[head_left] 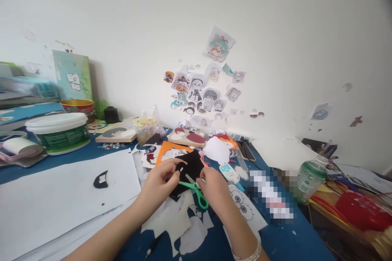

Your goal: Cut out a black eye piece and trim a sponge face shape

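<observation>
My left hand (161, 182) pinches a black foam sheet (191, 167) by its near left edge, holding it just above the blue table (275, 232). My right hand (214, 189) grips green-handled scissors (196, 191), whose blades point left into the black sheet's lower edge. An orange sheet (167, 149) lies right behind the black one. White paper scraps (180, 220) lie under both hands.
Large white paper (61, 195) with a small black cutout (101, 180) lies at left. A white tub (59, 130), a glue bottle (230, 173), a green-capped jar (308, 180) and red material (361, 210) stand around. Stickers (202, 89) cover the wall.
</observation>
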A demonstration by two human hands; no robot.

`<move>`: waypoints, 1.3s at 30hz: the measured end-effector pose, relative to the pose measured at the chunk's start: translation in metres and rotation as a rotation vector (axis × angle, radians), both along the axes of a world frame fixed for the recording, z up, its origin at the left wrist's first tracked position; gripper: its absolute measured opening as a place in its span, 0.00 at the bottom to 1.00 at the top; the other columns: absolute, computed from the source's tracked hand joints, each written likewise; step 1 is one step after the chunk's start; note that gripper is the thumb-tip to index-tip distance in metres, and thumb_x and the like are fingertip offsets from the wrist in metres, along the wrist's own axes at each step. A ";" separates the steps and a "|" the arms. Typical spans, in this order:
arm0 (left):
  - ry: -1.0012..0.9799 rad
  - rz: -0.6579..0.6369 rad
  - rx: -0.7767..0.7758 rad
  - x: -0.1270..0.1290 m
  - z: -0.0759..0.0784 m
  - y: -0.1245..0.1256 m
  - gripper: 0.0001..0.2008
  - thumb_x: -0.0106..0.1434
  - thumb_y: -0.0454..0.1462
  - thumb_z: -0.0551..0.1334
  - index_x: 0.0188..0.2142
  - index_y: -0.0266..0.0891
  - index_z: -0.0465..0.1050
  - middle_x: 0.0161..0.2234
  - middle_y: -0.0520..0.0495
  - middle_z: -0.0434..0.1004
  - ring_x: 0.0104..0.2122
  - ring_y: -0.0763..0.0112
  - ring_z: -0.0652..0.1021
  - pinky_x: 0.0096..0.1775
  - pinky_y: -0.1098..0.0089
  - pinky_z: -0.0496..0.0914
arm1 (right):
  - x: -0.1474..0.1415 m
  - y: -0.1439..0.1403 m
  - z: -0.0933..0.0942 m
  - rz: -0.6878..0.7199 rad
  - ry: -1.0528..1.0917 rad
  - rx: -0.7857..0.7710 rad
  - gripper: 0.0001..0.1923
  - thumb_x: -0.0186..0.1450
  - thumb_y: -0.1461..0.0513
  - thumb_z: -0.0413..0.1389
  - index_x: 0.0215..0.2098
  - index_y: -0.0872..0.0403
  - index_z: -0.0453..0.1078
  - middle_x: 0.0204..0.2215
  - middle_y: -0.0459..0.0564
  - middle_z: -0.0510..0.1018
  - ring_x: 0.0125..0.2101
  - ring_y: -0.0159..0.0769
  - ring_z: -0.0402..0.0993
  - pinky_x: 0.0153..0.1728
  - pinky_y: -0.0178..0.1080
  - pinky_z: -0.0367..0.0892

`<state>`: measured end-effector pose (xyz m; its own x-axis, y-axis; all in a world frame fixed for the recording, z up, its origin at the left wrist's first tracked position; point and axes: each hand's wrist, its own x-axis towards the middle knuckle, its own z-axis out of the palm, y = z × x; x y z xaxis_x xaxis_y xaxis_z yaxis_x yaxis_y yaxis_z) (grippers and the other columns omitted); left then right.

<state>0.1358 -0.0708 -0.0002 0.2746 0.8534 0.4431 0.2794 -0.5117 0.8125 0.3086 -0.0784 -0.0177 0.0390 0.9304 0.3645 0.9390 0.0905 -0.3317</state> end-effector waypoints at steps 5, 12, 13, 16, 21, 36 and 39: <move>-0.018 0.048 0.028 -0.004 0.006 0.001 0.13 0.53 0.33 0.53 0.16 0.41 0.50 0.43 0.44 0.74 0.41 0.63 0.73 0.39 0.64 0.70 | 0.009 -0.004 -0.009 0.117 -0.076 -0.083 0.13 0.51 0.72 0.53 0.33 0.55 0.71 0.30 0.54 0.74 0.26 0.37 0.71 0.19 0.30 0.52; 0.018 0.074 0.092 -0.005 0.003 0.006 0.13 0.56 0.36 0.52 0.18 0.41 0.52 0.32 0.47 0.73 0.32 0.69 0.72 0.32 0.69 0.67 | 0.016 -0.008 -0.008 0.240 -0.042 -0.192 0.24 0.45 0.73 0.55 0.41 0.53 0.70 0.35 0.55 0.74 0.29 0.38 0.71 0.17 0.29 0.53; 0.015 0.087 0.088 -0.005 0.003 0.007 0.12 0.57 0.37 0.52 0.18 0.41 0.54 0.32 0.47 0.73 0.32 0.68 0.72 0.32 0.70 0.67 | 0.015 -0.008 -0.007 0.214 -0.045 -0.204 0.24 0.45 0.73 0.54 0.41 0.54 0.70 0.35 0.55 0.74 0.30 0.39 0.71 0.18 0.29 0.54; -0.010 0.098 0.059 -0.004 0.006 0.006 0.11 0.58 0.39 0.52 0.21 0.40 0.60 0.34 0.46 0.73 0.35 0.67 0.73 0.33 0.70 0.68 | 0.011 -0.006 -0.004 0.139 -0.042 -0.222 0.23 0.44 0.73 0.55 0.39 0.57 0.70 0.35 0.57 0.73 0.30 0.40 0.71 0.19 0.30 0.55; -0.037 0.096 0.015 -0.004 0.005 0.008 0.10 0.59 0.42 0.52 0.28 0.40 0.67 0.35 0.46 0.72 0.35 0.67 0.73 0.34 0.69 0.70 | 0.009 -0.005 0.000 0.129 0.034 -0.157 0.26 0.43 0.70 0.57 0.43 0.57 0.69 0.37 0.58 0.72 0.33 0.43 0.71 0.22 0.32 0.60; 0.007 0.197 0.000 -0.005 0.005 0.009 0.11 0.59 0.42 0.52 0.28 0.40 0.68 0.31 0.48 0.72 0.30 0.69 0.71 0.30 0.72 0.70 | 0.015 -0.005 0.012 0.453 0.892 -0.356 0.23 0.55 0.63 0.52 0.50 0.54 0.63 0.39 0.53 0.73 0.31 0.34 0.73 0.26 0.32 0.67; 0.001 0.156 0.039 -0.006 0.001 0.013 0.10 0.59 0.42 0.52 0.27 0.40 0.67 0.34 0.47 0.72 0.35 0.67 0.72 0.32 0.71 0.71 | 0.007 -0.005 0.016 0.349 0.795 -0.227 0.22 0.52 0.60 0.57 0.46 0.54 0.68 0.37 0.52 0.73 0.32 0.38 0.73 0.28 0.35 0.68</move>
<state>0.1303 -0.0577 0.0008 0.1405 0.8676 0.4769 0.3585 -0.4936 0.7924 0.3160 -0.0839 -0.0022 -0.0968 0.9829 0.1566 0.3555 0.1810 -0.9170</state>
